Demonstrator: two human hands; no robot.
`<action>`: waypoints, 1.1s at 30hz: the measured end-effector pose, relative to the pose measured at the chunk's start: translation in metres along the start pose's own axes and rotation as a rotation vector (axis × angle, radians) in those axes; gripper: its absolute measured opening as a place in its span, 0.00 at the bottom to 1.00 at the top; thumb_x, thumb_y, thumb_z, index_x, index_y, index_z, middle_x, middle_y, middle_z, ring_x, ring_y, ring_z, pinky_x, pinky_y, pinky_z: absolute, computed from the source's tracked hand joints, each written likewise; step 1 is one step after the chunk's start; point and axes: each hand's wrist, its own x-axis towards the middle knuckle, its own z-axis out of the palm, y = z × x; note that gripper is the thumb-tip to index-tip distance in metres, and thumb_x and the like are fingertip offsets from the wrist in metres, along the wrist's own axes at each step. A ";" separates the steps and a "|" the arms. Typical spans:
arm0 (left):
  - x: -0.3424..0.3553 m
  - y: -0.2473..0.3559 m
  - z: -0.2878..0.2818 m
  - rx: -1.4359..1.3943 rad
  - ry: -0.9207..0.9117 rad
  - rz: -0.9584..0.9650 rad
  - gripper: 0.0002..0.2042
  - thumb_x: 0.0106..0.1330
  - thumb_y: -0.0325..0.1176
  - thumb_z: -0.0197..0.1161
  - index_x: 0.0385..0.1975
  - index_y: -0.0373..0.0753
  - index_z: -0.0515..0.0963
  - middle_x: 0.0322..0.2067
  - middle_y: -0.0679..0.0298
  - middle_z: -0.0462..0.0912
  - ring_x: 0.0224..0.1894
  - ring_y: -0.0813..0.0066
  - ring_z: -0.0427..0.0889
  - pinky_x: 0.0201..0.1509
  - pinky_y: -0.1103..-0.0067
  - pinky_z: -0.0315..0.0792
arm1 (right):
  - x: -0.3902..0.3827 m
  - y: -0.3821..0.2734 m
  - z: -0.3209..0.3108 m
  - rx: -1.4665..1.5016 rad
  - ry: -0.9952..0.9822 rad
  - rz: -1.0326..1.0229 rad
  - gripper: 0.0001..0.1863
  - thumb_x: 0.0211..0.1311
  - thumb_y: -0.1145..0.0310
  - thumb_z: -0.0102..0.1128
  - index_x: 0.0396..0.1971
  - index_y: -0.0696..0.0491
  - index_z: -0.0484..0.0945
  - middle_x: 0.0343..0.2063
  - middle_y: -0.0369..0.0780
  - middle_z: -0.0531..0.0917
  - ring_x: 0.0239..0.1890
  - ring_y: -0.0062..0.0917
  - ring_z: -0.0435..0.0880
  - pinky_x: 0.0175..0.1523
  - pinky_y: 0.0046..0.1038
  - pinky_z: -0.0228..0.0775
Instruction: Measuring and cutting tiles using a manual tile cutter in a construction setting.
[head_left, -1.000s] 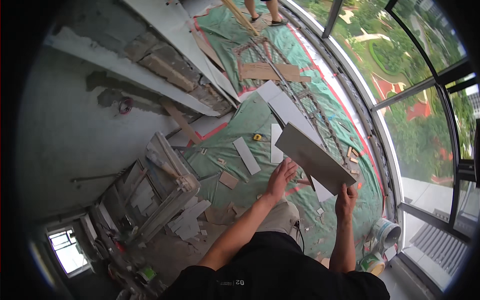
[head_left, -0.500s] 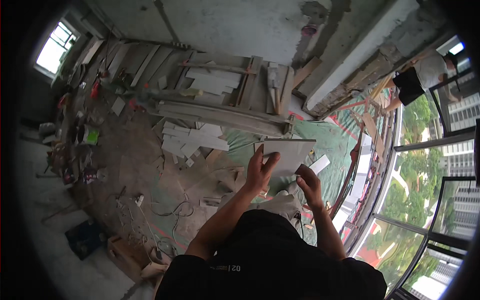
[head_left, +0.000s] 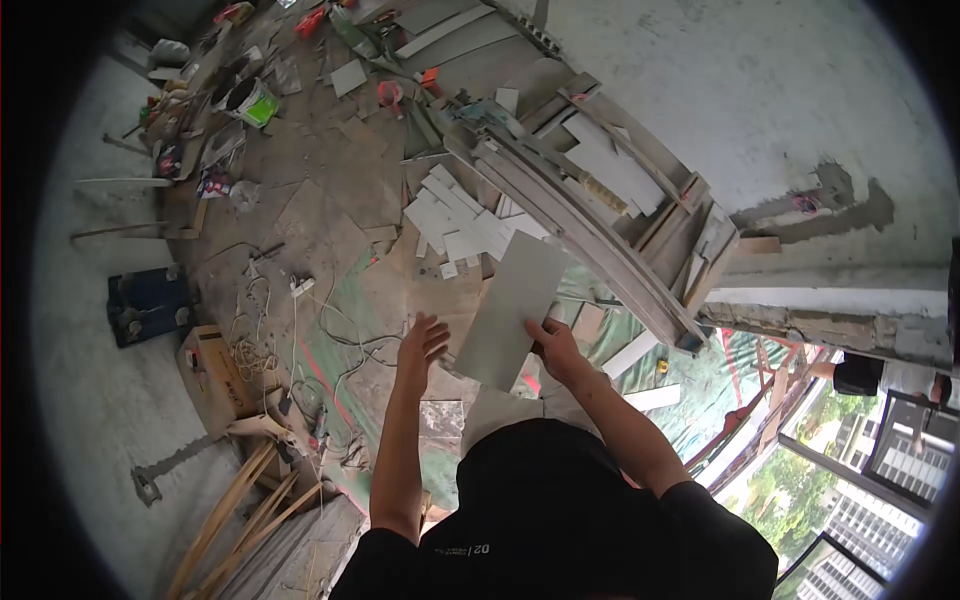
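Observation:
A flat, rectangular grey-white tile (head_left: 511,312) is held tilted in front of my body. My right hand (head_left: 557,350) grips its right edge, with the thumb on the face toward me and the other fingers mostly hidden behind it. Left of the tile, my left hand (head_left: 424,343) is off it, fingers spread and holding nothing. On the floor beyond lies a loose heap of white tile pieces (head_left: 462,215), partly covered by the held tile.
A long plank bench (head_left: 590,240) with boards on it stands beyond the tile. Cables (head_left: 345,340) trail over the floor at left, near a cardboard box (head_left: 215,375) and a dark blue case (head_left: 152,305). A bucket (head_left: 252,100) is far left. Another person (head_left: 890,375) is by the windows.
My view has swung to the left. My left hand has let go of the tile and moved away from it; my right hand now grips its edge. The tile has turned more upright.

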 end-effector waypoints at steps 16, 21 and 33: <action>0.196 -0.010 0.085 -0.329 0.334 0.258 0.18 0.83 0.37 0.64 0.64 0.33 0.81 0.52 0.64 0.89 0.48 0.77 0.87 0.52 0.76 0.82 | 0.288 -0.039 0.004 0.343 -0.032 0.153 0.24 0.81 0.54 0.65 0.62 0.59 0.79 0.56 0.41 0.88 0.57 0.33 0.89 0.64 0.40 0.83; 0.278 0.021 0.085 -0.348 0.162 0.322 0.17 0.83 0.37 0.65 0.62 0.34 0.83 0.52 0.65 0.90 0.48 0.79 0.87 0.50 0.76 0.81 | 0.337 -0.069 0.001 0.213 0.073 0.114 0.24 0.80 0.54 0.66 0.62 0.58 0.79 0.51 0.41 0.89 0.51 0.29 0.90 0.62 0.38 0.84; 0.401 0.034 0.137 -0.462 0.101 0.182 0.15 0.80 0.35 0.69 0.59 0.35 0.83 0.46 0.68 0.88 0.44 0.79 0.85 0.52 0.79 0.80 | 0.123 -0.317 0.023 -0.828 -0.263 -0.244 0.07 0.76 0.74 0.69 0.47 0.58 0.90 0.40 0.42 0.94 0.44 0.26 0.95 0.50 0.30 0.85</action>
